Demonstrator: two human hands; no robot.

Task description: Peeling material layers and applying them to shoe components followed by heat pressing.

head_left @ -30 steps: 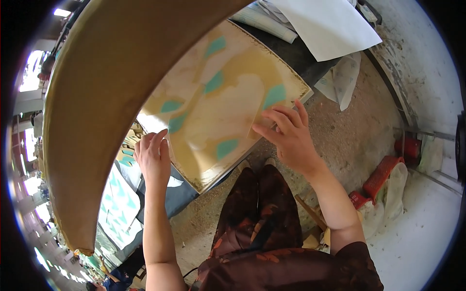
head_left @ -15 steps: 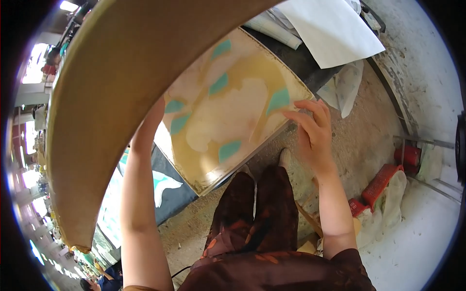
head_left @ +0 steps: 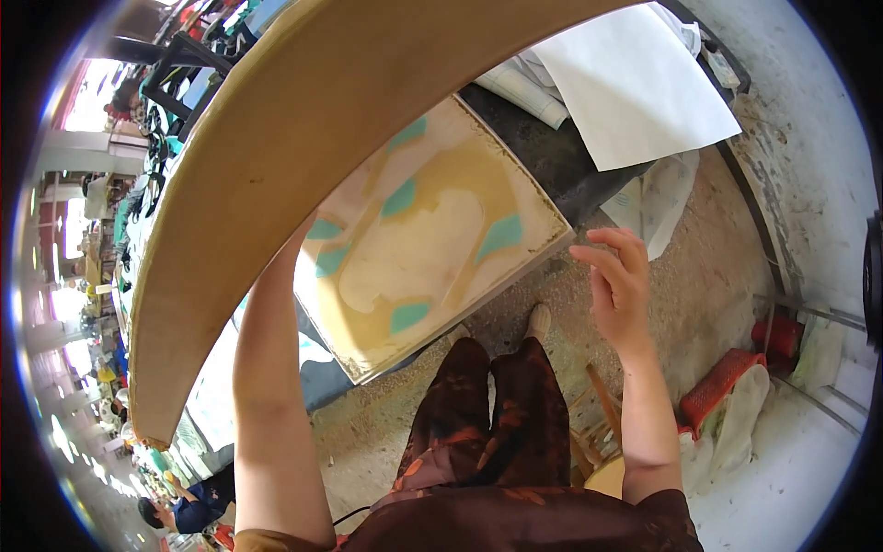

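Observation:
A flat rectangular board (head_left: 432,244) with a tan ground, pale curved shapes and teal patches lies tilted across a dark table. Just off its right corner hovers my right hand (head_left: 624,290), fingers bent and apart, holding nothing. A large smooth tan panel (head_left: 239,193), its edge bowed by the lens, looms close above and covers the board's far left part. My left arm (head_left: 276,368) reaches up behind this panel. The fingers of my left hand are hidden there, so their grip cannot be seen.
A white sheet (head_left: 635,87) and a rolled sheet (head_left: 524,92) lie on the dark table (head_left: 543,152) beyond the board. On the right stand a red basket (head_left: 722,391) and metal bars. A wooden stool (head_left: 598,432) is by my right leg. A person (head_left: 189,506) works at far lower left.
My right hand has drawn back from over the board's corner, down and to the right. The tan panel and board have shifted within the view as my head moved.

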